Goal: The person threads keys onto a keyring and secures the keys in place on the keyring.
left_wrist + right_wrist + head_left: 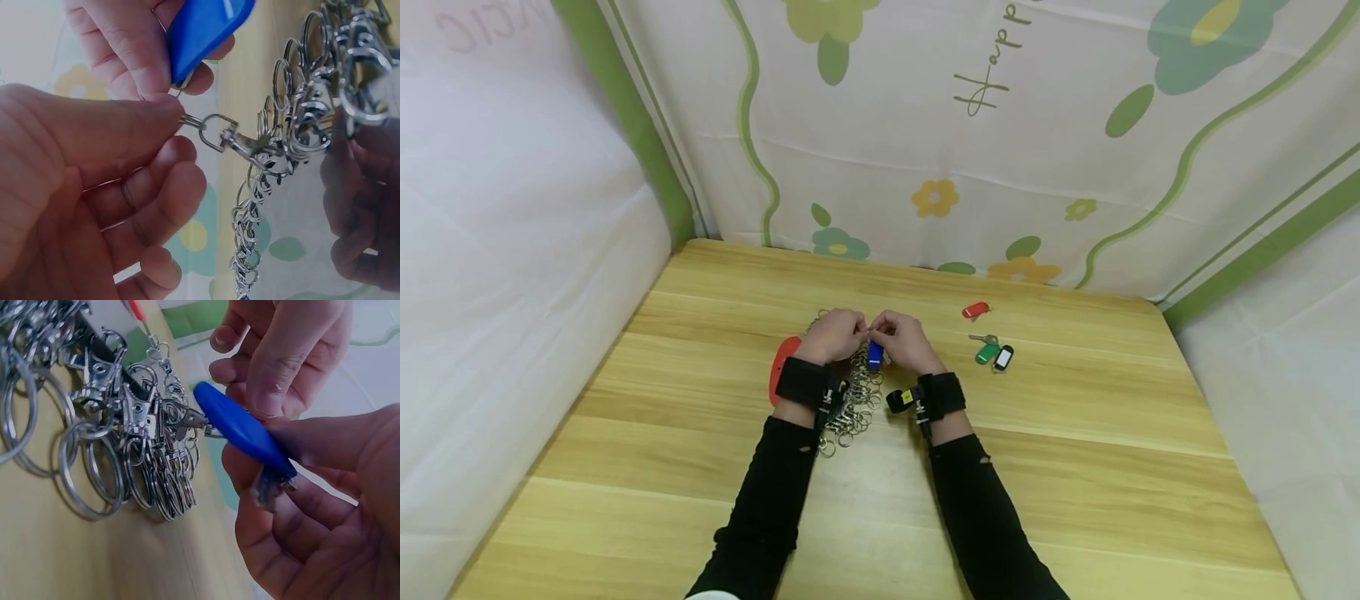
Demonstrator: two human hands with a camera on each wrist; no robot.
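My left hand (pixel 838 333) pinches a split ring (pixel 190 120) between thumb and finger. The ring is joined to a silver swivel clasp (pixel 250 147) beside a dense row of other clasps and rings (pixel 857 408). Close by, my right hand (pixel 906 343) holds a blue key tag (pixel 247 431) by its end, with a small metal piece (pixel 269 490) hanging at the tag's lower end. Both hands' fingertips meet at the tag's ring, which they mostly hide.
A red flat object (pixel 780 371) lies left of the clasps, partly behind my left hand. On the wooden table (pixel 1075 475) to the right are a red key tag (pixel 975 310), a green key tag (pixel 987 353) with a key, and a black-framed tag (pixel 1003 358). Printed cloth walls (pixel 880 142) surround the table.
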